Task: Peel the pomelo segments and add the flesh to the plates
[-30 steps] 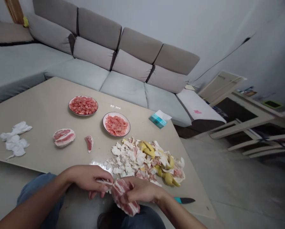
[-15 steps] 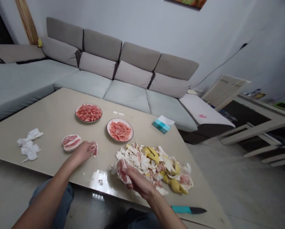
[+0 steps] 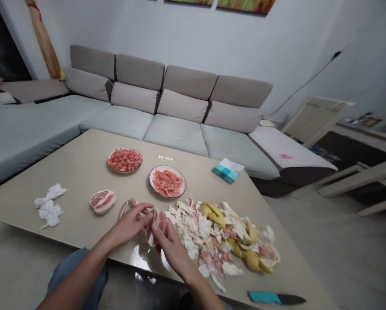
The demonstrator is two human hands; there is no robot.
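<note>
My right hand (image 3: 170, 242) is closed around a peeled pomelo piece (image 3: 160, 221) with pink flesh and pale membrane, just above the table's near edge. My left hand (image 3: 133, 224) reaches in from the left, its fingers stretched out and apart at the side of that piece; whether they touch it is hard to see. Behind the left hand, a separate pomelo segment (image 3: 124, 207) lies partly hidden on the table. Farther left rests a larger peeled pomelo chunk (image 3: 102, 201).
Two plates, a left one (image 3: 125, 172) and a right one (image 3: 183, 191), hold pink pulp. A pile of peel (image 3: 212, 232) spreads at right. A knife (image 3: 266, 297) lies near the front edge. Also on the table are crumpled tissues (image 3: 50, 210) and a tissue pack (image 3: 225, 174).
My left hand has let go of a pomelo segment on the table and come across to my right hand. The right hand has shifted left, still holding its piece. The view has tilted up slightly.
</note>
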